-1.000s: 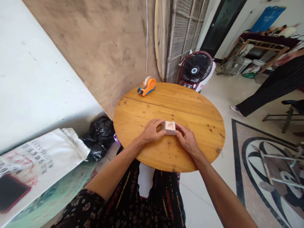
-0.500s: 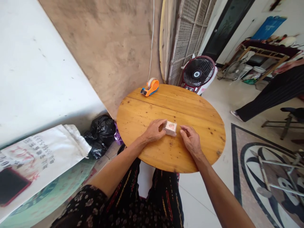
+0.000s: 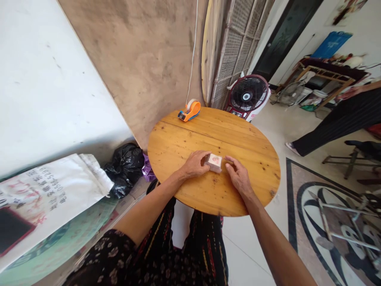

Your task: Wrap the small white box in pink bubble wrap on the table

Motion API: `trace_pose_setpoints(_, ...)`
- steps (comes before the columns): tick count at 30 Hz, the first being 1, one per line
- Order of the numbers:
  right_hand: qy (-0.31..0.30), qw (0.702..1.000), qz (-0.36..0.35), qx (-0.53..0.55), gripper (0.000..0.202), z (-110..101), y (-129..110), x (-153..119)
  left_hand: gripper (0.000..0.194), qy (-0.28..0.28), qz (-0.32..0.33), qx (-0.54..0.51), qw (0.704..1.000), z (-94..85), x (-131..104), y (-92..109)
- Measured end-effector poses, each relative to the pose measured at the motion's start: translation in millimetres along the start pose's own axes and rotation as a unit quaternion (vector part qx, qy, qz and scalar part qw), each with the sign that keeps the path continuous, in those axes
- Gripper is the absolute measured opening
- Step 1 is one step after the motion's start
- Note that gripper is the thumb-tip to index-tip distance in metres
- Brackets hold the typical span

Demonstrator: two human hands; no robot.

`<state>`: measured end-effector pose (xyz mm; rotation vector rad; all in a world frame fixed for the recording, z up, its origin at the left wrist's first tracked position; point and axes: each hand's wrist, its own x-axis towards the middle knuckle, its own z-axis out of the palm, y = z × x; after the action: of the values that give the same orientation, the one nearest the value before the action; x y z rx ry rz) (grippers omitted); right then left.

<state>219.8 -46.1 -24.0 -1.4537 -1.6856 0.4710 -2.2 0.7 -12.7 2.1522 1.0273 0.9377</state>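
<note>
A small pale box (image 3: pixel 214 162) with a reddish mark on top sits on the round wooden table (image 3: pixel 256 153). My left hand (image 3: pixel 196 163) is at the box's left side, thumb and fingers curved around that end and apart from each other; whether they touch it is hard to tell. To the right of the box, across a small gap, my right hand (image 3: pixel 238 173) rests over the table with its fingers apart and nothing between them. An orange and blue tape dispenser (image 3: pixel 189 111) stands at the table's far left edge.
Behind the table is a fan (image 3: pixel 247 96). Black plastic bags (image 3: pixel 126 163) and a white printed sack (image 3: pixel 62 188) lie to the left. A person in dark trousers (image 3: pixel 336 123) stands at the right, near a metal-framed stool (image 3: pixel 354 157).
The view has turned slightly, shifting the surroundings. Both hands and the box keep nearly the same places relative to each other.
</note>
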Motion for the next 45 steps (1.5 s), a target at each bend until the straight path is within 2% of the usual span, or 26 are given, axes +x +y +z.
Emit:
trace_pose_setpoints(4, 0.039, 0.999, -0.006, 0.009, 0.031, -6.6, -11.1, 5.5, 0.055, 0.002, 0.005, 0.005, 1.000, 0.8, 1.3, -2.0)
trace_pose_setpoints(8, -0.027, 0.996, -0.082, -0.013, 0.021, -12.1, -26.4, 20.8, 0.053, 0.011, 0.023, 0.003, 1.000, 2.6, 1.9, -4.9)
trace_pose_setpoints(11, -0.069, 0.989, -0.112, -0.069, 0.020, -9.8, -33.4, 31.5, 0.053, 0.013, 0.025, 0.011, 1.000, 2.7, 1.6, -4.4)
trace_pose_setpoints(18, -0.057, 0.954, -0.191, -0.224, 0.021, -1.2, -44.7, 39.0, 0.051, 0.012, 0.018, 0.015, 1.000, 2.4, 1.6, -3.9)
trace_pose_setpoints(22, -0.047, 0.940, -0.220, -0.256, 0.023, 2.3, -48.0, 39.6, 0.053, 0.013, 0.018, 0.020, 1.000, 3.5, 2.5, -6.3)
trace_pose_setpoints(28, -0.022, 0.954, -0.186, -0.236, 0.019, 4.2, -46.1, 47.5, 0.055, 0.008, 0.027, 0.012, 1.000, 1.5, 2.3, -6.0)
trace_pose_setpoints(35, -0.056, 0.967, -0.123, -0.217, 0.020, 2.8, -43.8, 59.0, 0.055, -0.011, -0.016, 0.001, 1.000, -0.1, 2.3, -1.2)
trace_pose_setpoints(41, -0.082, 0.979, -0.085, -0.166, 0.021, 2.1, -45.1, 65.2, 0.057, -0.007, -0.011, 0.016, 1.000, 2.0, 2.3, -4.3)
trace_pose_setpoints(45, -0.074, 0.987, -0.070, -0.125, 0.022, 1.2, -48.9, 67.1, 0.057, 0.002, 0.009, 0.003, 1.000, 3.8, 1.5, -7.8)
